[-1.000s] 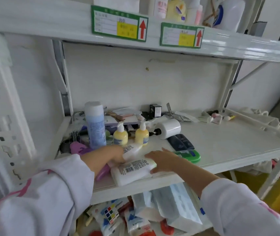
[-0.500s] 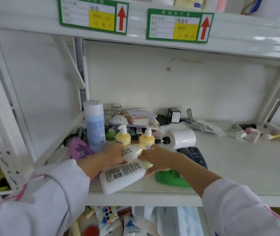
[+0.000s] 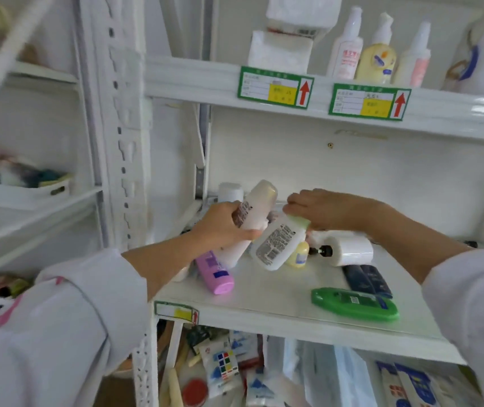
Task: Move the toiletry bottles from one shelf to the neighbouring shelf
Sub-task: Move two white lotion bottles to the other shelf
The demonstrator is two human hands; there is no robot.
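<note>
Down low, closest of all, a green bottle [image 3: 355, 304] lay flat near the front edge of the shelf [image 3: 279, 292]. It was the easy thing to find, so everything else is told from it. Just behind it lay two dark flat packs [image 3: 367, 280]. To its left, a purple bottle [image 3: 215, 273] lay on its side, with its wide end toward the front.

Up and to the left of the green bottle, the left hand [image 3: 223, 227] had its fingers wrapped tight around a tall white bottle [image 3: 248, 218], tipped back. It was likely held that way so it could be carried off. Next to it, the right hand [image 3: 331, 210] pinched the pale green cap of a white bottle with a barcode [image 3: 279, 243], which hung tilted above the shelf. Two bottles at once may save a trip.

Behind the green bottle, a small yellow bottle [image 3: 299, 255] stood, and a white roll-shaped bottle [image 3: 349, 251] lay on its side.

Far left of the green bottle, past the white post [image 3: 123, 142], was the neighbouring shelf [image 3: 29, 212], which had room. A white bin [image 3: 26, 192] sat there. High above, more pump bottles [image 3: 377, 51] stood on the top shelf. The room was bright and white.
</note>
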